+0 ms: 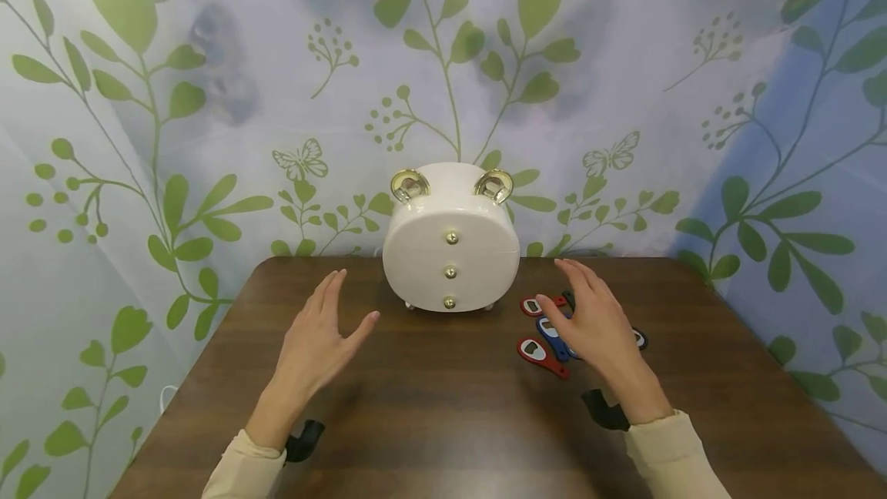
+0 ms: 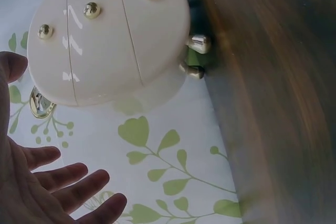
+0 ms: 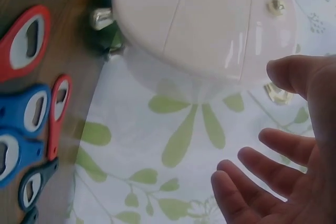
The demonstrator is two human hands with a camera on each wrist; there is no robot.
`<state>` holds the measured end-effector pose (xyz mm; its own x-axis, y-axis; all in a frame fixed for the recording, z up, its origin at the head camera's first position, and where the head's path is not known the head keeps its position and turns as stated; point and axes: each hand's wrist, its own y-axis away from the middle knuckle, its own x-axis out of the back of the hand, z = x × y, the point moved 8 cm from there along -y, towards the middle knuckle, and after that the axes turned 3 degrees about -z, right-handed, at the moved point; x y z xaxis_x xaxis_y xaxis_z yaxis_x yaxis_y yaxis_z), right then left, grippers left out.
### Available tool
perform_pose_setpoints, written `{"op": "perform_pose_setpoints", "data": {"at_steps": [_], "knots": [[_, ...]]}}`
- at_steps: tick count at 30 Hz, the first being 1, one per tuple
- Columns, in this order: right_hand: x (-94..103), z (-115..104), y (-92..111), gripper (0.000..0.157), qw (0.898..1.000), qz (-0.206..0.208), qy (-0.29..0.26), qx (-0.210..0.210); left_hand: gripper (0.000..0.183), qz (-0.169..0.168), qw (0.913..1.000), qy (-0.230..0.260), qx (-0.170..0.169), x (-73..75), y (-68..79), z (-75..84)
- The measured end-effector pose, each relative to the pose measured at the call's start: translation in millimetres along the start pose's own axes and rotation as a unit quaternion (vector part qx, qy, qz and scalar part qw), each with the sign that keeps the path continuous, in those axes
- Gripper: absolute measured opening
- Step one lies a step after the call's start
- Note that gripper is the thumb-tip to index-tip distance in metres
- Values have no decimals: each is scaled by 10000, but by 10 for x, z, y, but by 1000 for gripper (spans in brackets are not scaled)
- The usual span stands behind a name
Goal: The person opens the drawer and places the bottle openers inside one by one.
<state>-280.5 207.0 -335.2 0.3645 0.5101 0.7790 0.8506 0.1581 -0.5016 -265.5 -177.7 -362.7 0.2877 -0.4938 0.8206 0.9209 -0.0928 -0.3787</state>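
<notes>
A cream oval drawer box (image 1: 451,260) with gold knobs and gold ear shapes stands at the back of the table. It has three drawer fronts, all flush, and small metal feet (image 2: 198,43). My left hand (image 1: 315,337) hovers in front of it to the left, fingers straight, thumb apart, holding nothing. On the other side my right hand (image 1: 599,326) is held over the bottle openers, fingers extended and nothing in it. Under and beside that hand lie several bottle openers, among them a red one (image 1: 543,356), a blue one (image 3: 35,109) and a dark one (image 3: 32,188).
The brown wooden table (image 1: 443,414) reaches back to a wall cloth (image 1: 333,98) printed with green leaves and butterflies. A dark band (image 1: 303,441) is at the left wrist, another (image 1: 605,410) at the right. A white cord (image 1: 166,397) shows past the table's left edge.
</notes>
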Motion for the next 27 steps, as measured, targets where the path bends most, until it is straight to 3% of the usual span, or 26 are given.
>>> {"op": "perform_pose_setpoints", "data": {"at_steps": [14,27], "knots": [[-63,-377,-232,56,9962,554,-434,505,85,423,9985,347,-69,77,-19,135],[-179,-557,-344,49,9930,681,-711,649,85,357,9954,879,-109,25,-78,325]]}}
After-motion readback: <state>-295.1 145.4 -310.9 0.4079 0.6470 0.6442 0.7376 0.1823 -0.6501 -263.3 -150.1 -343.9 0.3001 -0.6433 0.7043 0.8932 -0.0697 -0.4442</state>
